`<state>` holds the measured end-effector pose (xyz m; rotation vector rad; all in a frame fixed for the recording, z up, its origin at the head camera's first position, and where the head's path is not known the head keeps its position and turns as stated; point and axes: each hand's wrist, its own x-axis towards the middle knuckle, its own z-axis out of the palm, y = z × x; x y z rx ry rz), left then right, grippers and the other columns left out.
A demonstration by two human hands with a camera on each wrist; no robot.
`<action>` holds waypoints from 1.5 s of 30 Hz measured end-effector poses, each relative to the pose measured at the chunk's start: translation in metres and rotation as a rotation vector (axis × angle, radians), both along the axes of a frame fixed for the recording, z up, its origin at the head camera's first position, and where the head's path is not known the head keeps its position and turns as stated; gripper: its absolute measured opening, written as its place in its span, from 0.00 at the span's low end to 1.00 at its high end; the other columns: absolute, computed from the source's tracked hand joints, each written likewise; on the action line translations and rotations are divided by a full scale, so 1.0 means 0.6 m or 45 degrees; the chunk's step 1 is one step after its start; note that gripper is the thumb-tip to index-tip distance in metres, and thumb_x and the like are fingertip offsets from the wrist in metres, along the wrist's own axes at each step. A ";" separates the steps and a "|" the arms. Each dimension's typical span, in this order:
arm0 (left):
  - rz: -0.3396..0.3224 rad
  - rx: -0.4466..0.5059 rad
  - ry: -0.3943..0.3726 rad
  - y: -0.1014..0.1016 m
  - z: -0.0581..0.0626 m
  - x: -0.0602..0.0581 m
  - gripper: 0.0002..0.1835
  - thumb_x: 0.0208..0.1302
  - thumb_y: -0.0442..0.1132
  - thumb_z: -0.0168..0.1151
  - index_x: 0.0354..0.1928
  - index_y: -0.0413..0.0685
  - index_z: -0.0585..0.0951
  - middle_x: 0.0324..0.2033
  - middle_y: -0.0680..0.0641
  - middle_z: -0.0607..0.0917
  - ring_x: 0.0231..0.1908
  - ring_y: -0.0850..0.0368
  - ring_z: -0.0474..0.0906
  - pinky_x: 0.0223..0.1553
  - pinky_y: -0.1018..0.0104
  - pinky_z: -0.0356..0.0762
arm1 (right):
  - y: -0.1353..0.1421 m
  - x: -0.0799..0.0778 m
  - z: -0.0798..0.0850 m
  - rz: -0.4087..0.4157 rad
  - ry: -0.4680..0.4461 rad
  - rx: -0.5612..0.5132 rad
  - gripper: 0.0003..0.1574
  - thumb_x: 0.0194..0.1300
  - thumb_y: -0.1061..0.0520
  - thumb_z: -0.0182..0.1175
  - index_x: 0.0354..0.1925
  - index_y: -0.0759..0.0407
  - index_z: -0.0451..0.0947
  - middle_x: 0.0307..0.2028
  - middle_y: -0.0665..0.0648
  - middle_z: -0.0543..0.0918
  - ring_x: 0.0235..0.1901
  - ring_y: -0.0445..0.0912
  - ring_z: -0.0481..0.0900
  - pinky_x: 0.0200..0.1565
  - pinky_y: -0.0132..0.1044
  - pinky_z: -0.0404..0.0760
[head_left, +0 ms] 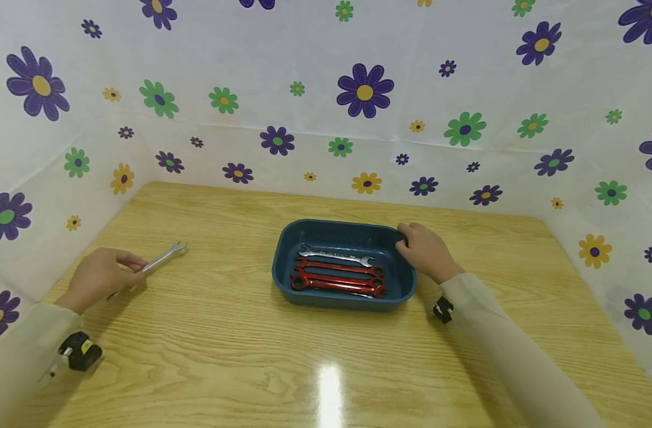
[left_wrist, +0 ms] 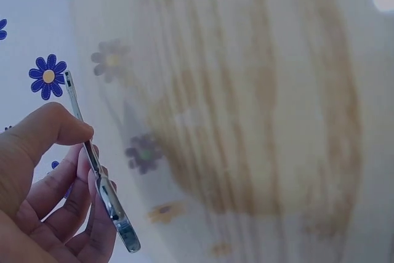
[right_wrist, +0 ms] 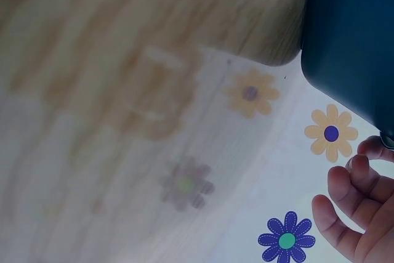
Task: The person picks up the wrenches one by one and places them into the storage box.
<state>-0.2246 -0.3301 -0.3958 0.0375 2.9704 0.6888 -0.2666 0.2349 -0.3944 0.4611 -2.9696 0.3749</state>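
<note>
My left hand [head_left: 103, 276] pinches a silver wrench [head_left: 165, 257] between thumb and fingers, just over the left side of the table. In the left wrist view, the thumb presses the shaft of this wrench [left_wrist: 92, 158] against curled fingers. My right hand [head_left: 426, 252] grips the rim of a dark blue bin [head_left: 337, 304] at its far right corner. In the right wrist view, curled fingers [right_wrist: 345, 192] show beside the bin wall [right_wrist: 351, 41]. Inside the bin lie a silver wrench [head_left: 337, 255] and several red wrenches [head_left: 339, 286], roughly side by side.
The bin stands on a wood-grain table [head_left: 240, 356], right of its middle. White flowered cloth [head_left: 304, 113] hangs behind the table and along both sides. A black wrist camera [head_left: 81, 351] sits under the left sleeve, another [head_left: 442, 310] under the right.
</note>
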 end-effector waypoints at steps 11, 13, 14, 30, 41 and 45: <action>-0.035 -0.045 0.110 0.007 0.017 -0.004 0.20 0.52 0.46 0.68 0.42 0.37 0.84 0.36 0.36 0.86 0.26 0.59 0.69 0.22 0.69 0.61 | 0.002 -0.001 -0.002 -0.004 0.003 0.004 0.16 0.61 0.56 0.46 0.43 0.63 0.74 0.30 0.59 0.74 0.27 0.48 0.68 0.30 0.39 0.66; -0.042 -0.046 0.110 0.009 0.019 -0.006 0.19 0.53 0.44 0.68 0.42 0.37 0.84 0.37 0.36 0.85 0.27 0.58 0.71 0.22 0.69 0.61 | 0.001 -0.001 -0.002 -0.003 -0.004 0.002 0.16 0.61 0.56 0.46 0.43 0.63 0.74 0.30 0.59 0.75 0.27 0.48 0.68 0.30 0.39 0.67; -0.048 -0.042 0.109 0.010 0.020 -0.007 0.18 0.53 0.43 0.68 0.42 0.36 0.84 0.37 0.35 0.85 0.27 0.58 0.71 0.22 0.69 0.61 | 0.001 -0.001 -0.002 -0.002 -0.006 0.002 0.17 0.61 0.57 0.46 0.44 0.63 0.74 0.30 0.59 0.75 0.27 0.48 0.68 0.30 0.39 0.67; -0.073 0.094 0.028 0.041 0.043 -0.005 0.17 0.55 0.39 0.62 0.45 0.36 0.81 0.42 0.31 0.83 0.12 0.63 0.65 0.13 0.67 0.65 | 0.002 -0.001 -0.003 0.003 -0.002 -0.002 0.17 0.61 0.57 0.47 0.44 0.63 0.74 0.29 0.59 0.74 0.26 0.48 0.68 0.29 0.39 0.66; -0.087 0.096 0.043 0.071 0.058 -0.017 0.17 0.54 0.38 0.64 0.45 0.37 0.82 0.38 0.34 0.84 0.14 0.63 0.67 0.13 0.67 0.65 | 0.002 -0.001 -0.002 0.004 -0.001 -0.011 0.14 0.61 0.57 0.46 0.41 0.62 0.74 0.28 0.58 0.73 0.26 0.48 0.67 0.29 0.38 0.65; -0.103 0.107 0.046 0.086 0.066 -0.019 0.16 0.53 0.38 0.63 0.44 0.37 0.82 0.39 0.35 0.84 0.16 0.63 0.69 0.14 0.67 0.67 | 0.002 -0.002 -0.003 0.006 0.004 -0.007 0.13 0.61 0.57 0.46 0.39 0.62 0.73 0.27 0.58 0.72 0.26 0.47 0.67 0.29 0.38 0.65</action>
